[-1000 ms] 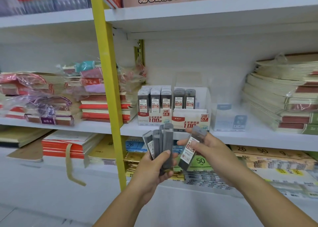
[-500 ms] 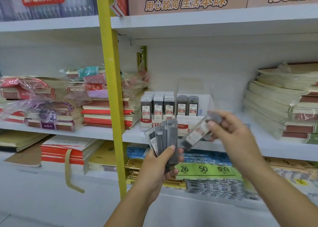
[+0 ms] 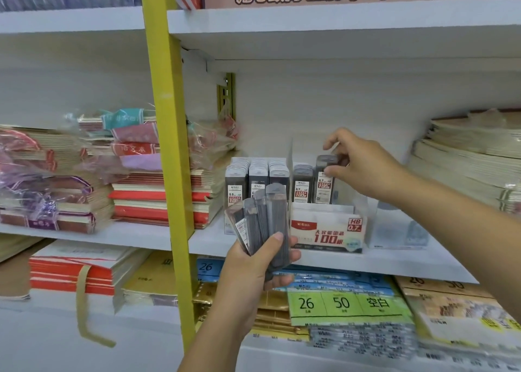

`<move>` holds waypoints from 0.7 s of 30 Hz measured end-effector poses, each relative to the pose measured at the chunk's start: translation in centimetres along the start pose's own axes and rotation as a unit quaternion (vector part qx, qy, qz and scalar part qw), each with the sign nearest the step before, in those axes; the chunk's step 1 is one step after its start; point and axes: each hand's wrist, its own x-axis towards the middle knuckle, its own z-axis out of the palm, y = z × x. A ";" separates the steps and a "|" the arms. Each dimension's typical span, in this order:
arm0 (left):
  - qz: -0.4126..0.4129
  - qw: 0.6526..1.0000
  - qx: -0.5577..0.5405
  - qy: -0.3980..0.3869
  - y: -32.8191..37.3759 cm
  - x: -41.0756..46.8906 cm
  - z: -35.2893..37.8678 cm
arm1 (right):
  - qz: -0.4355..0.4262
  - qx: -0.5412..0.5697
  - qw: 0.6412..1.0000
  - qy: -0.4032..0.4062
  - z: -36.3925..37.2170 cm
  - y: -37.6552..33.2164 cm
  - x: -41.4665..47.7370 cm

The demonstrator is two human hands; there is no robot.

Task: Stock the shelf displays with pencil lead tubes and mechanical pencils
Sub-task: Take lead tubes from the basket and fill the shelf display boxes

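At centre frame the right hand (image 3: 363, 168) pinches a lead tube (image 3: 323, 184) by its cap, upright in the display box (image 3: 327, 232) beside another, while the left hand (image 3: 253, 273) below grips a fan of spare tubes (image 3: 269, 219); next, probably, release it and fill the open room rightward behind the box's front edge.

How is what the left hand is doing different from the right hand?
The left hand grips a fanned bunch of tubes; the right hand pinches just one tube. The left hand is in front of the shelf edge; the right hand reaches into the 0.7 display box. Both hold grey lead tubes.
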 end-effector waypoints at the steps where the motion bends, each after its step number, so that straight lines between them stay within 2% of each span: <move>1: -0.002 1.000 -0.001 -0.002 -0.1 0.1 -0.1 | 0.000 -0.009 1.000 -0.015 0.2 0.1 0.2; 4: -0.005 1.000 -0.007 -0.014 -0.2 0.1 -0.1 | -0.003 -0.098 0.995 -0.023 1.0 0.1 0.3; 6: -0.009 1.000 -0.009 -0.020 -0.3 0.1 0.0 | 0.004 -0.131 0.991 0.011 1.1 0.0 -0.1; 8: -0.015 0.999 -0.012 -0.026 -0.3 -0.1 0.1 | -0.004 -0.110 0.992 0.065 0.9 -0.6 -1.3; 10: -0.020 0.999 -0.005 -0.035 -0.4 -0.4 0.3 | -0.002 -0.012 0.994 0.105 1.0 -1.7 -3.5; 12: -0.021 0.999 0.007 -0.044 -0.4 -0.7 0.6 | 0.020 0.154 0.986 0.064 1.9 -3.1 -6.3; 14: -0.023 0.998 0.019 -0.049 -0.4 -1.2 1.0 | 0.042 0.288 0.957 0.008 3.1 -4.1 -8.5; 17: -0.035 0.997 0.034 -0.054 -0.4 -2.1 1.6 | 0.069 0.379 0.923 0.020 4.0 -4.5 -10.1; 21: -0.047 0.995 0.051 -0.065 0.1 -2.6 2.3 | 0.090 0.432 0.897 0.019 3.3 -4.1 -10.3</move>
